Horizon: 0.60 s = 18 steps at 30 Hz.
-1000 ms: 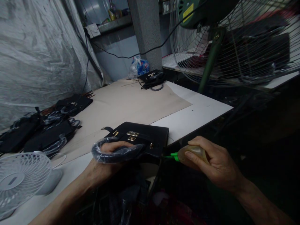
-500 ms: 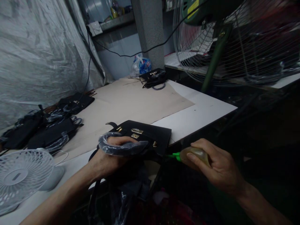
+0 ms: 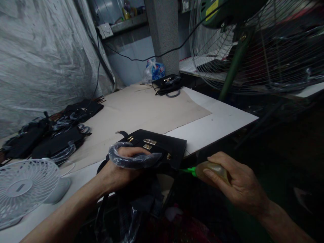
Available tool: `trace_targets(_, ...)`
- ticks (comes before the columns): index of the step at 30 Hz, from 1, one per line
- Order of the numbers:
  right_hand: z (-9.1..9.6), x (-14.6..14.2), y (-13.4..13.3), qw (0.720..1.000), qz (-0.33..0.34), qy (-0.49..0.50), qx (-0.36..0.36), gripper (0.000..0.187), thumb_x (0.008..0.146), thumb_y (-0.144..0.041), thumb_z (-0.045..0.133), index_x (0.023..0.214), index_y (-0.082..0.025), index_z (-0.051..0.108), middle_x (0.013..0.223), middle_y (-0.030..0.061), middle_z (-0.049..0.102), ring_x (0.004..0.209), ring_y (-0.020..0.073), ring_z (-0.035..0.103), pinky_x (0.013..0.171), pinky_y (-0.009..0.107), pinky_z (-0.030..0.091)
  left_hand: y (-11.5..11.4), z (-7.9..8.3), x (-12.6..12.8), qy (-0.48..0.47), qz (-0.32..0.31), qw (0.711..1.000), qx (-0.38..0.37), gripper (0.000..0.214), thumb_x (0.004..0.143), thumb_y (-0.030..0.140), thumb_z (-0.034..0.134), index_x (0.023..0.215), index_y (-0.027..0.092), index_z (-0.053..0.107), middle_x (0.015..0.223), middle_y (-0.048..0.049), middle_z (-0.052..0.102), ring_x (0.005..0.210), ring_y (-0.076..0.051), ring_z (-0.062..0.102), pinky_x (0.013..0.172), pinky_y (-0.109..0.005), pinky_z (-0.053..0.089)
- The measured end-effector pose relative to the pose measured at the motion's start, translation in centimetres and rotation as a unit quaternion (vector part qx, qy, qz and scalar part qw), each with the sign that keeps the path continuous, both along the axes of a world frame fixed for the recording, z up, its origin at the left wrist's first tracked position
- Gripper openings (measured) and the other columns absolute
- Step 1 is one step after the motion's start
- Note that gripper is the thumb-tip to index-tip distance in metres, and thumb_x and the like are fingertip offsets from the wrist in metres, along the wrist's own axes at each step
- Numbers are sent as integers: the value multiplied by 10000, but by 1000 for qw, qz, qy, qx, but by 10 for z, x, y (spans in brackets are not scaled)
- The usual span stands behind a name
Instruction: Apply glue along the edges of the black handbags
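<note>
1. The left hand (image 3: 120, 172), at eight o'clock from the bag, is reaching through the film-wrapped handle (image 3: 146, 161) and holding the black handbag (image 3: 163, 143) beneath it; its fingertips are hiding.
2. The right hand (image 3: 239, 179), at four o'clock, is gripping a squeeze bottle (image 3: 214, 171), thumb on its side, with the green nozzle (image 3: 191, 170) pointing to nine o'clock, close to the bag's near right corner; whether it is touching, I cannot tell.
3. The handbag is lying tilted at the near edge of the tabletop (image 3: 224, 104). It is looking light and fairly stiff in its panels, while the film is probably making the handle slippery; the firm body is offering the surer hold, clear of the gold-coloured fittings (image 3: 150, 142), which could scratch.
4. The bottle is looking soft-walled and light, so its belly is suiting a gentle grip.
5. The handle loop is standing in the way, circling the left hand.
6. Farther out, black bags (image 3: 59, 141) are lying heaped at nine o'clock, a small white fan (image 3: 19, 189) is standing nearer, between eight and nine, and another black bag (image 3: 167, 82) is resting at twelve.
7. Beyond, a large caged fan (image 3: 235, 64) is looming between one and two o'clock.
</note>
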State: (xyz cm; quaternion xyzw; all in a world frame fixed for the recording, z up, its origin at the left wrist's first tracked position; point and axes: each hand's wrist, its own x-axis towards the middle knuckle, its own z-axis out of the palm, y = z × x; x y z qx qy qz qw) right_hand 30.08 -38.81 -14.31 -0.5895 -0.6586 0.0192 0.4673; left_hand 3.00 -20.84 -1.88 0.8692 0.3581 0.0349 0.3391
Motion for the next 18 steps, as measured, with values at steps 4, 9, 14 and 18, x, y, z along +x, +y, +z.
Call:
trace_targets(4,-1,-1,2,1000,-21,-21,12,89,994,-270,622,1066,-218,623,868,18,657,689,159,657,579,259,515,0,1,1,-5,9,1000,-5,279,861,360,684,1056,199,803,1043,-58,821,903,-207,761,787,-293,576)
trace_targets(9,3,1,0,996,-57,-60,30,97,992,-280,629,1063,-214,624,907,34,685,696,169,676,587,268,532,-2,3,4,-5,8,1000,-7,263,862,362,674,1021,201,808,1014,-55,822,889,-204,759,779,-295,577)
trace_targets(14,6,5,-7,990,-121,-61,48,164,993,-325,626,1128,-233,627,956,47,716,746,204,719,612,292,577,-3,4,3,-11,13,1000,-14,258,874,374,684,1025,204,805,1003,-47,822,865,-193,757,766,-282,571)
trace_targets(18,6,-1,-12,997,-74,-28,23,159,988,-314,620,1136,-257,615,970,45,724,754,208,726,605,293,585,-4,4,4,-13,12,1000,-4,272,871,370,682,1042,198,806,1018,-52,824,883,-202,759,783,-285,581)
